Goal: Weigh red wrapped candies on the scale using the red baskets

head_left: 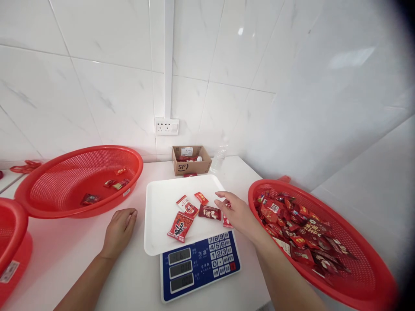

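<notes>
A white tray (155, 233) sits on a blue electronic scale (201, 265) in front of me. Several red snack packets (181, 225) lie on the tray. My right hand (238, 213) hovers over the tray's right side, fingers loosely curled above a red packet (227, 222) that it partly covers. My left hand (119, 229) rests on the white counter just left of the tray, fingers curled under, holding nothing visible. A red mesh basket (363, 280) full of red packets stands to my right.
Another red mesh basket (48, 190) at the left holds a few packets. A further red basket (9, 233) shows at the far left edge. A small cardboard box (191, 160) and a clear plastic bottle (220, 157) stand by the tiled wall under a socket (166, 126).
</notes>
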`<state>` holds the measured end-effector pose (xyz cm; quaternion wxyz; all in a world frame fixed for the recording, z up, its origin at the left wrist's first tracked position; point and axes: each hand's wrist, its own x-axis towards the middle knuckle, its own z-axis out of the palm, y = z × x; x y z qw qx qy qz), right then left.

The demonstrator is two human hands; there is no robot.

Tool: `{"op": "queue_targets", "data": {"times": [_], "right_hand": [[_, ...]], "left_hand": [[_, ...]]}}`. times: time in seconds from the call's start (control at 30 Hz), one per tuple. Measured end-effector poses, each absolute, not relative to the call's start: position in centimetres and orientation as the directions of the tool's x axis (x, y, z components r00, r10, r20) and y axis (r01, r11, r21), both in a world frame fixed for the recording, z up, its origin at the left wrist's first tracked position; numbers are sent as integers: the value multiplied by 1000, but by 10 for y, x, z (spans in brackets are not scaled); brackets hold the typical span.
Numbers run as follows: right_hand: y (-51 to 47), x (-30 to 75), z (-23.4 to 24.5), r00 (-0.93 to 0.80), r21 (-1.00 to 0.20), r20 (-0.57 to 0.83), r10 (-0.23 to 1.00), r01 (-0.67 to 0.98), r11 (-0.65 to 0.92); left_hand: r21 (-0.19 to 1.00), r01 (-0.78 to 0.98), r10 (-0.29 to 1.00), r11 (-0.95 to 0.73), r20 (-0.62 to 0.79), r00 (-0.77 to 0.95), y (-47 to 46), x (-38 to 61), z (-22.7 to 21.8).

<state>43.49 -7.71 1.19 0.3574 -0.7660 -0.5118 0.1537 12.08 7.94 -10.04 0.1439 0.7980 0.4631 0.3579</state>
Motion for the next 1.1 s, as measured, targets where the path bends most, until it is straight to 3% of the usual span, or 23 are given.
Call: {"op": "queue_targets", "data": {"times": [0.13, 0.4, 0.67, 0.87, 1.1], "right_hand": [[-79, 435, 16, 452, -676, 186, 872, 704, -221], [-69, 410, 13, 177, -758, 290, 941, 643, 113], [-62, 394, 10, 78, -771, 212, 974, 626, 118], [-69, 392, 4, 177, -667, 192, 965, 745, -4], [-80, 398, -9, 173, -658, 163, 971, 753, -24]], "left_hand": [[563, 636, 844, -527, 434, 315, 80, 120, -102], [551, 641, 837, -534, 452, 309, 80, 120, -102], [542, 639, 827, -547, 466, 313, 79, 120, -101], [555, 626, 829, -547, 461, 315, 80, 120, -100], [596, 602, 841, -531, 455, 292, 80, 122, -100]]}}
